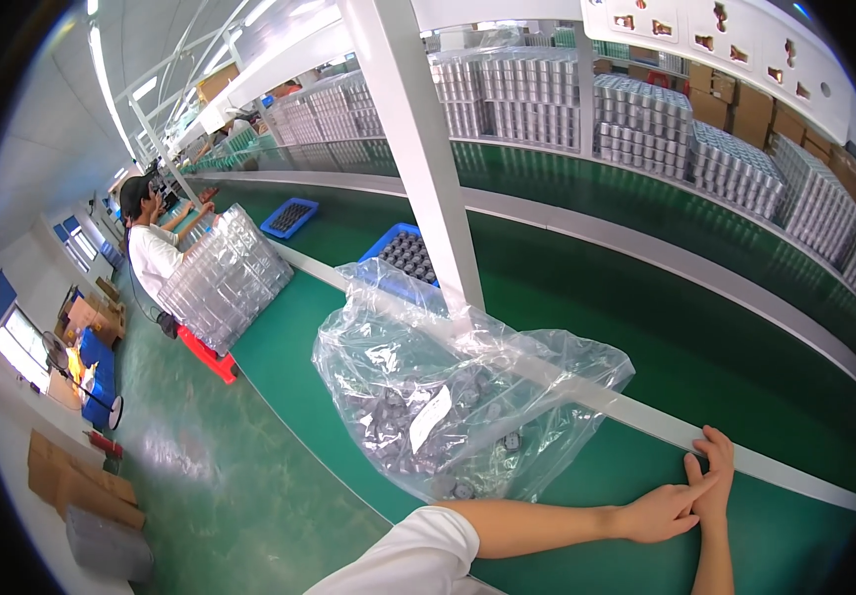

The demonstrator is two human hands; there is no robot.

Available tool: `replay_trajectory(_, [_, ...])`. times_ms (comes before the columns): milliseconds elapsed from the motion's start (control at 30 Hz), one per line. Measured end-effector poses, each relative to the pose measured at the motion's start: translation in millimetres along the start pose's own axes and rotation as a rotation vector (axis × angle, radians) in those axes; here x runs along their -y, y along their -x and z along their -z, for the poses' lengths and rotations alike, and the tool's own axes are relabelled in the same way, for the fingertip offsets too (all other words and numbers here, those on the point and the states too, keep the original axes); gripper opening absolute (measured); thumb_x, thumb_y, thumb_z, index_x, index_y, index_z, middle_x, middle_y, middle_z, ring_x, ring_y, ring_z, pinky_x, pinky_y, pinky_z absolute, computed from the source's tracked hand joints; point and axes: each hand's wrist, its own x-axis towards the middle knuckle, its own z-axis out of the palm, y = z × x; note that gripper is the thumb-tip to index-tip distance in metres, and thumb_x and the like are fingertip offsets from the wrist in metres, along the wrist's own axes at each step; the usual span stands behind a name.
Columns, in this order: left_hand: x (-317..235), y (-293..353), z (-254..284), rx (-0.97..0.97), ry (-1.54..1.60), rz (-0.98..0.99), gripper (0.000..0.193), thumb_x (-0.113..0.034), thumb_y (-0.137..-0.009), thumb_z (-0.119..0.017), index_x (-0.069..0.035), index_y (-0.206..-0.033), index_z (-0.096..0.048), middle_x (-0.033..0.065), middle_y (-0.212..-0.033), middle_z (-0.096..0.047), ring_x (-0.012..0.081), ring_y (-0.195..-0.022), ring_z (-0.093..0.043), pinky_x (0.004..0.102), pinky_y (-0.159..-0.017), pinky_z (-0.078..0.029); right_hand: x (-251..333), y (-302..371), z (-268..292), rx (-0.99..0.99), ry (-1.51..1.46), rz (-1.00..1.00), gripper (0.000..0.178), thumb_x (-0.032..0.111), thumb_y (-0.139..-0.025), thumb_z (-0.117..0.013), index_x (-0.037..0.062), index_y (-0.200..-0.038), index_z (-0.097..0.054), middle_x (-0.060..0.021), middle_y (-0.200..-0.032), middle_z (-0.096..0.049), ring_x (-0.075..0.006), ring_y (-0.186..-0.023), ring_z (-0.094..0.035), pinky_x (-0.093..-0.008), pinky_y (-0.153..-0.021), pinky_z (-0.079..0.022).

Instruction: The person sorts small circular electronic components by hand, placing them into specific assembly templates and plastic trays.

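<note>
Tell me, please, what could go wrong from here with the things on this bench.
The clear bag lies across the pale rail, so its film might snag or tear if pulled. If it tore, the small dark parts inside could spill onto the green worktop. The tall silvery stack stands near the worktop's front edge, so a bump could topple it.

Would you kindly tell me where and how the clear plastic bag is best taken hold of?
I'd gather the slack right edge of the clear plastic bag from the right, the side where the left hand and right hand are. The dark parts bulge its lower left, while that right edge looks loose and thin enough to bunch.
</note>
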Motion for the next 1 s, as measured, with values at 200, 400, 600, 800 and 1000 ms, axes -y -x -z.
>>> replay_trajectory(200, [3.8, -0.4, -3.6, -0.034, -0.012, -0.031, 0.085, -0.004, -0.090, -0.057, -0.015, -0.159, -0.009, 0.0123, -0.083, -0.053, 0.0244, -0.066, -0.057, 0.0376, -0.064, -0.048, -0.4, -0.8, 2.1, -0.001, 0.015, 0.010, 0.023, 0.007, -0.076, -0.071, 0.0012, -0.097, -0.063, -0.0170, -0.129, -0.059, -0.0386, -0.123, -0.051, -0.0463, -0.104, -0.041])
replay_trajectory(400, [-1.9, -1.5, 1.0, -0.004, 0.022, 0.018, 0.085, -0.004, -0.090, -0.058, -0.014, -0.159, -0.010, 0.0127, -0.083, -0.052, 0.0249, -0.065, -0.057, 0.0383, -0.064, -0.047, -1.0, -0.5, 0.6, -0.002, -0.013, 0.007, 0.023, 0.009, -0.077, -0.071, 0.0013, -0.097, -0.064, -0.0167, -0.130, -0.059, -0.0384, -0.124, -0.050, -0.0461, -0.104, -0.041])
replay_trajectory(600, [-9.5, -0.4, 3.9, 0.004, -0.018, 0.046, 0.084, -0.005, -0.090, -0.058, -0.009, -0.158, -0.009, 0.0158, -0.081, -0.056, 0.0287, -0.068, -0.059, 0.0401, -0.068, -0.049, 0.7, -1.0, 0.7, -0.004, 0.005, 0.021, 0.023, 0.010, -0.077, -0.071, 0.0011, -0.098, -0.064, -0.0166, -0.130, -0.059, -0.0382, -0.124, -0.051, -0.0458, -0.104, -0.041])
replay_trajectory(800, [-5.6, 1.3, 0.0, 0.035, 0.000, 0.061, 0.083, -0.006, -0.090, -0.059, -0.009, -0.158, -0.011, 0.0160, -0.083, -0.056, 0.0284, -0.069, -0.058, 0.0398, -0.068, -0.048, -3.6, 3.4, 1.7, -0.022, 0.017, 0.020, 0.025, 0.011, -0.077, -0.072, 0.0010, -0.098, -0.064, -0.0168, -0.130, -0.059, -0.0384, -0.124, -0.051, -0.0458, -0.103, -0.042])
replay_trajectory(1000, [-3.6, 4.5, 4.7, 0.003, -0.076, 0.057, 0.082, -0.008, -0.092, -0.061, -0.014, -0.159, -0.013, 0.0107, -0.083, -0.053, 0.0214, -0.067, -0.054, 0.0353, -0.066, -0.047, 0.7, -1.3, -4.2, -0.040, 0.011, 0.041, 0.027, 0.011, -0.075, -0.074, 0.0009, -0.098, -0.065, -0.0172, -0.128, -0.060, -0.0392, -0.122, -0.052, -0.0465, -0.101, -0.043])
